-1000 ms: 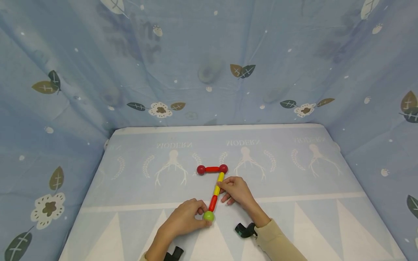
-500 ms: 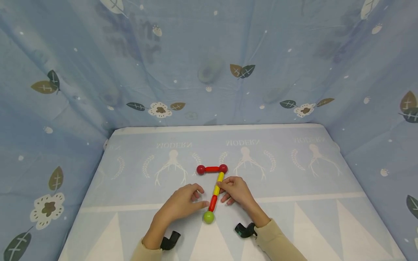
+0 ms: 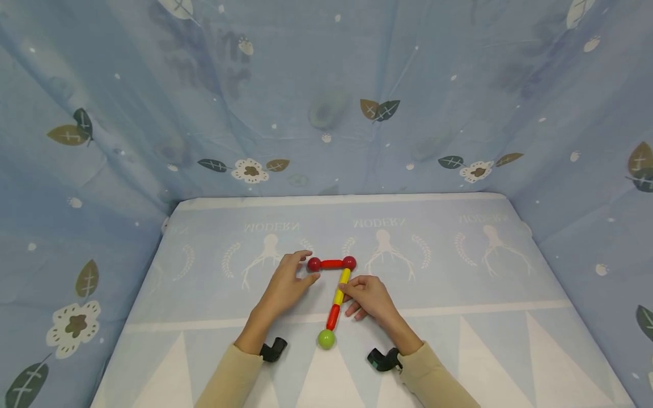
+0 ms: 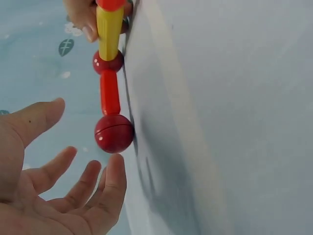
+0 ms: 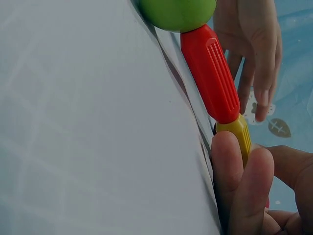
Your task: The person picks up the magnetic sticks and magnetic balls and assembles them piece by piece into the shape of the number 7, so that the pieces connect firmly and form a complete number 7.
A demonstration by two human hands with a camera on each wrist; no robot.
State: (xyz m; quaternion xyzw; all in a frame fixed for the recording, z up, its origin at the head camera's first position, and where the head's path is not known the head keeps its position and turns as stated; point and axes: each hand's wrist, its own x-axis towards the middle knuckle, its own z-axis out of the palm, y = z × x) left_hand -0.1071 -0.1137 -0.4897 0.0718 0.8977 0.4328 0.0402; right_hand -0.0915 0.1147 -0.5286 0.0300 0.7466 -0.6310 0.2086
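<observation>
A chain of toy balls and rods lies on the table in the head view. It runs from a dark red ball point(image 3: 314, 264) through a red rod point(image 3: 332, 264) to a second dark red ball point(image 3: 349, 263). From there a yellow rod section point(image 3: 344, 276) and another red rod point(image 3: 333, 318) lead down to a green ball point(image 3: 326, 339). My right hand point(image 3: 371, 297) pinches the yellow section between thumb and fingers. Beside the leftmost ball is my left hand point(image 3: 285, 286), thumb and fingers spread. In the left wrist view a fingertip point(image 4: 116, 164) is close to that ball; contact is unclear.
A patterned cloth covers the table point(image 3: 459, 283), and blue fabric point(image 3: 326, 85) hangs behind it and at both sides. Black wrist cameras point(image 3: 274, 349) sit at both wrists, beside the beige sleeves.
My left hand has released the green ball and moved up and away to the leftmost red ball. The right hand keeps its pinch, and the chain stays in place.
</observation>
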